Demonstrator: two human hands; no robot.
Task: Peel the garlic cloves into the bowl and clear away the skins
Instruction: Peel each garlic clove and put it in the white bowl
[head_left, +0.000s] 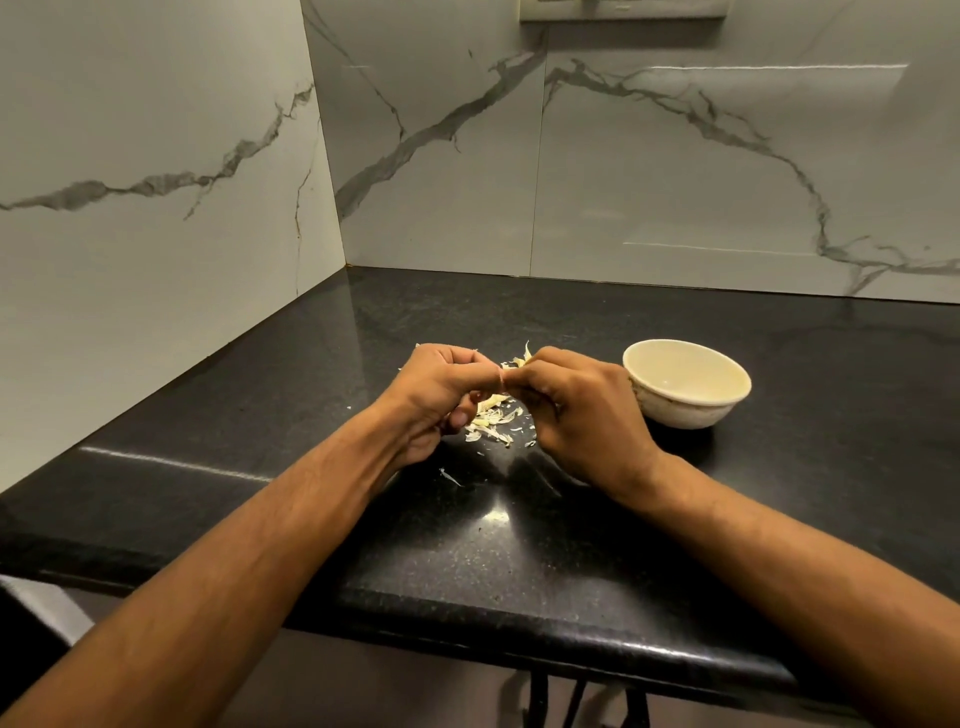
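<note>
With my left hand (441, 387) and right hand (576, 410) pinched together on a garlic clove (503, 381) at frame centre, I judge peeling underway; next, drop it into the bowl (687, 383).

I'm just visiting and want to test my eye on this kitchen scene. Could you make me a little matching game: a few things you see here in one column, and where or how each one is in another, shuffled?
Things:
1. bowl
2. garlic skins
3. hands (left hand, right hand)
4. countertop

Places or states:
A. black and glossy, flecked
B. scattered in a pile under the hands
C. cream, standing upright, to the right of the hands
D. meeting fingertip to fingertip above the counter, pinching something small

Pairs: 1-C, 2-B, 3-D, 4-A
</note>
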